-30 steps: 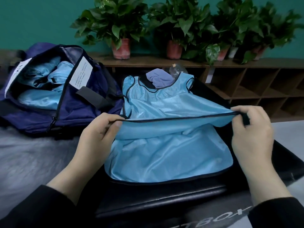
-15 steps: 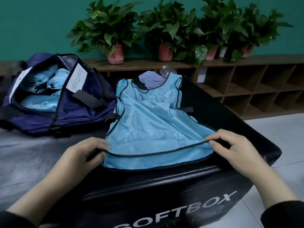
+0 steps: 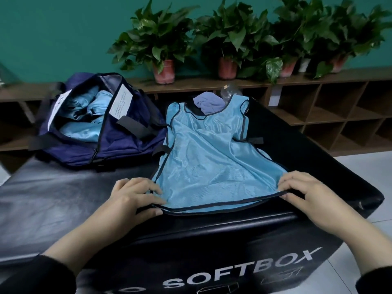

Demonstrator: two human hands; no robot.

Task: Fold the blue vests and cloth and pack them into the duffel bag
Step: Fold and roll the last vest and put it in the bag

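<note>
From my head camera: the blue vest [image 3: 214, 164] lies spread flat on the black padded box [image 3: 63, 198], filling the centre of the frame, neck end toward the top, hem toward me. My left hand [image 3: 135, 198] sits at the lower left corner of the hem, fingers lying across the fabric and thumb tucked along the dark trim, pinching that edge. My right hand [image 3: 307, 194] is at the lower right corner of the hem, fingers bent over the fabric and thumb under the trim, gripping it the same way. Two layers of dark-edged hem show between my hands, one just above the other.

At the vest's neck opening, upper centre, a small purple-blue cloth [image 3: 209, 102] lies bunched, with something clear and crinkly just behind it; I can't tell what that is.

Upper left of the frame, the navy duffel bag [image 3: 118, 143] sits on the box beside the vest, unzipped and gaping, with light blue fabric [image 3: 84, 128] already inside and a white label on its flap.

Along the top, potted plants [image 3: 163, 49] stand in a row on a wooden shelf [image 3: 318, 102] against a green wall. White lettering reading SOFTBOX runs across the box's front, at the bottom.
</note>
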